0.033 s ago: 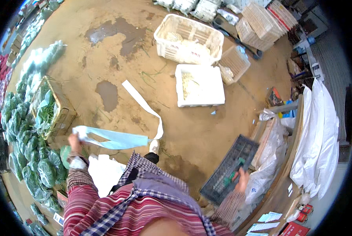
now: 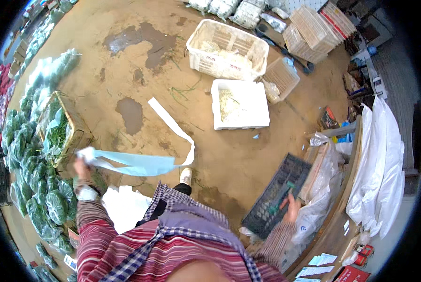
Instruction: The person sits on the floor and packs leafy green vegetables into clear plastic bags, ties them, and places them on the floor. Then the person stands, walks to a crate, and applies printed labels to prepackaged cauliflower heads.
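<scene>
My left hand (image 2: 82,170), blurred, is closed on the bunched end of a long white and pale-blue strip (image 2: 149,164). From there the strip runs right towards my white shoe (image 2: 186,176), then bends away across the floor. Over on the right, my right hand (image 2: 292,208) has its fingers bent at a dark, slotted crate (image 2: 267,218). Green pieces (image 2: 290,184) and a bit of red show beside the fingers; what exactly they grip is unclear. A white plastic bag (image 2: 125,207) lies beside my left forearm.
Bundles in green plastic bags (image 2: 56,207) and a yellowish crate of greens (image 2: 76,136) stand at left. Ahead are a white foam box (image 2: 245,105), a white basket (image 2: 224,66) and stacked crates (image 2: 309,40). A wooden bench (image 2: 335,214) with white sheeting (image 2: 375,164) borders the right.
My left hand has shifted slightly left, drawing the strip's near end with it. On the right, the dark crate and my right hand sit slightly farther away than before.
</scene>
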